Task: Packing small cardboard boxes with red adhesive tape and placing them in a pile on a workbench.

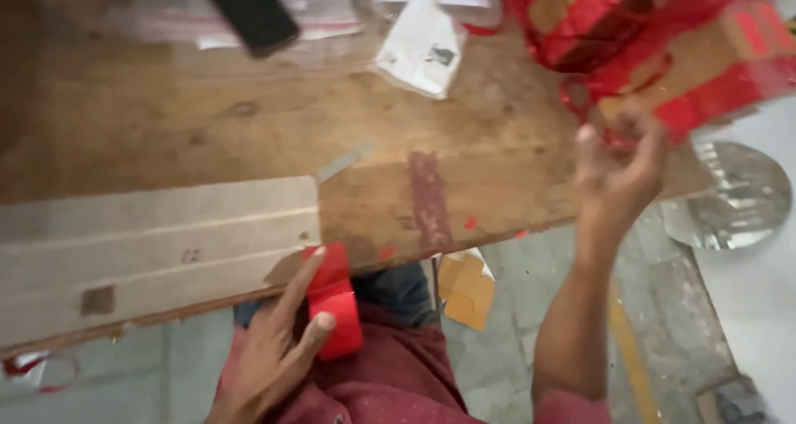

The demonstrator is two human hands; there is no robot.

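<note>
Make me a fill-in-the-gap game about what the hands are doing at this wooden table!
1. The left hand holds a roll of ____ tape.
2. The right hand grips a cardboard box wrapped in red ____.
3. The flat grey cardboard lies on the wooden ____.

Missing words: red; tape; table

Glossy red tape roll (pixel 336 308), worn wooden table (pixel 207 117)
</note>
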